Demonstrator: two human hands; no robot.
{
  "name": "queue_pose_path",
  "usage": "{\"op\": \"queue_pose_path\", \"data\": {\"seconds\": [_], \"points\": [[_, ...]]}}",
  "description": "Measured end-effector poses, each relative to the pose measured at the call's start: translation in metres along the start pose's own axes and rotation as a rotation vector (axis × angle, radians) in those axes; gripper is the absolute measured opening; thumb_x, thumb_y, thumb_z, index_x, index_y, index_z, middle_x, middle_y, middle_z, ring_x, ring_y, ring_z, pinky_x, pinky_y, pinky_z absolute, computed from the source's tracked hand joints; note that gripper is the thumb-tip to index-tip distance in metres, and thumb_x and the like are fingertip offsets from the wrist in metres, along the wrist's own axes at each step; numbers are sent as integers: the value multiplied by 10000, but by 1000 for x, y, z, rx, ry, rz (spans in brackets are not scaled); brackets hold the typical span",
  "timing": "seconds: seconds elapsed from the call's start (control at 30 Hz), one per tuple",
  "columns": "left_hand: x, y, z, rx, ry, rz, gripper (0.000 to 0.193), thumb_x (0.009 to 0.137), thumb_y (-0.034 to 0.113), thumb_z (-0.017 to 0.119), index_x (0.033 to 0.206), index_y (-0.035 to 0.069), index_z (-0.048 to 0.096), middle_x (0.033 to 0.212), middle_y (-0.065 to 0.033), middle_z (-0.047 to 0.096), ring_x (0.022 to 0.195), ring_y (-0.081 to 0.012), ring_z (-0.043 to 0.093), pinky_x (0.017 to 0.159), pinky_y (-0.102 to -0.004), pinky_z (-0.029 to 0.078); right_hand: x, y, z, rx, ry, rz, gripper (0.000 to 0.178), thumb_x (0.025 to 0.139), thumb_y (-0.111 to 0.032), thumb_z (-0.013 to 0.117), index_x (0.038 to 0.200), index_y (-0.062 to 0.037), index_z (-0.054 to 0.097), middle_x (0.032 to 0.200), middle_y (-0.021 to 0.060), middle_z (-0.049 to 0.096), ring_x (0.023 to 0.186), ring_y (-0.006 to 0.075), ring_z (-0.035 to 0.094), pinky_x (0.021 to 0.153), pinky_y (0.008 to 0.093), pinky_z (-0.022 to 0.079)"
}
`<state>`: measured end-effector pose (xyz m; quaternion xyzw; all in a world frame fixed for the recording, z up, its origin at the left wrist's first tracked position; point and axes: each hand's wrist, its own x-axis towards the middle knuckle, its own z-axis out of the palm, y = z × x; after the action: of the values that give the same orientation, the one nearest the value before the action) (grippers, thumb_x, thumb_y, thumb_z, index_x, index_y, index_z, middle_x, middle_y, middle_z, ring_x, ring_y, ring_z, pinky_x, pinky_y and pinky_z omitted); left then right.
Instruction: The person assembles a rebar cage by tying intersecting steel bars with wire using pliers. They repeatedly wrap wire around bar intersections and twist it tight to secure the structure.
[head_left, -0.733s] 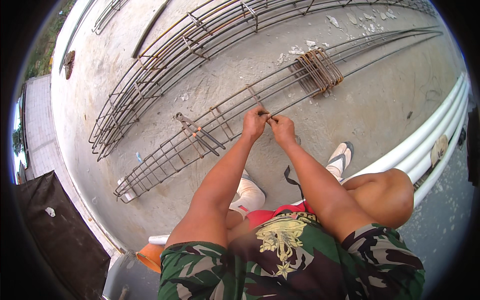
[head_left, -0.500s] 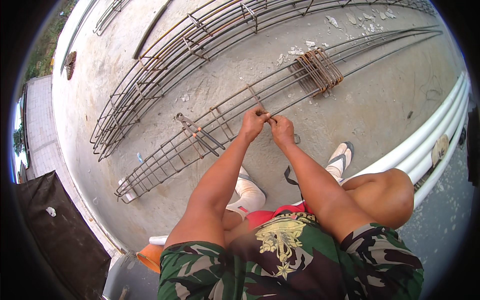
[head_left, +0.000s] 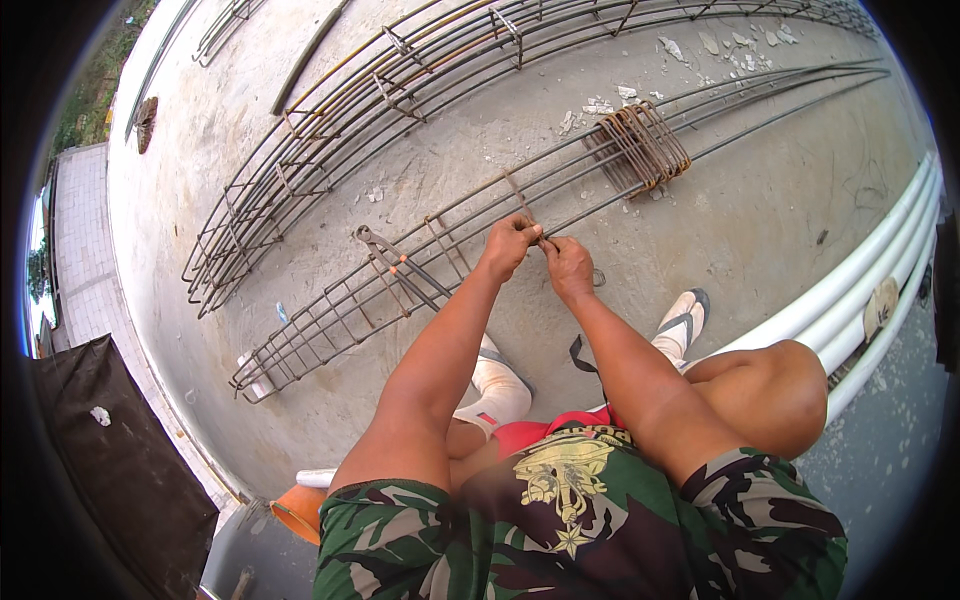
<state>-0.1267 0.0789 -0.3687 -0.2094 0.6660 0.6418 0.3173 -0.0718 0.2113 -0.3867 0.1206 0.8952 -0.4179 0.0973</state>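
A long rebar cage (head_left: 342, 345) lies slantwise on the concrete in front of me. My left hand (head_left: 509, 246) is closed in a pinch at the cage's near bar, by a stirrup (head_left: 520, 192). Close beside it, my right hand (head_left: 568, 268) pinches too, its fingertips nearly meeting the left ones. Whatever is between the fingers is too small to make out. Left of my hands, end-cutting pincers (head_left: 371, 240) with long dark handles rest across the cage. Farther right, a tight bundle of rusty stirrups (head_left: 643, 148) sits around the cage's long bars.
Another set of long rebar cages (head_left: 390, 100) curves across the far side. White pipes (head_left: 800, 325) lie at the right. Broken white chips (head_left: 600, 105) are scattered beyond the stirrup bundle. An orange bucket-like container (head_left: 297, 512) and a dark sheet (head_left: 115, 450) are at lower left.
Both hands stay pinched at the same bar, with only a slight shift of the right hand. The whole view has moved a little.
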Motion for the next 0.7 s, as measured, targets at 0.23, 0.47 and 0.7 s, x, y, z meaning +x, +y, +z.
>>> {"op": "queue_pose_path", "data": {"seconds": [0.23,0.47,0.7], "points": [[9,-2,1,-3,23,-23,138,877,133,668,882,6,616,840,-74,651,761,-135,588,664,-271,459,-1,0,-1,-3,8,-9,225,888,-239,620,883,-20,676,831,174,633,791,355,602,702,426,475],[11,-5,-9,-11,-87,-53,150,881,139,665,949,18,610,952,-80,664,823,-135,597,702,-270,465,2,-6,-5,-59,-25,-27,211,882,-245,619,839,-42,657,850,156,648,795,368,610,683,447,474],[-7,9,-11,177,-211,76,184,881,144,643,994,-2,643,1044,-108,648,1003,-208,594,871,-322,467,4,-10,-13,-109,-24,-70,155,874,-204,606,822,-59,633,788,173,639,743,401,605,636,476,467]]}}
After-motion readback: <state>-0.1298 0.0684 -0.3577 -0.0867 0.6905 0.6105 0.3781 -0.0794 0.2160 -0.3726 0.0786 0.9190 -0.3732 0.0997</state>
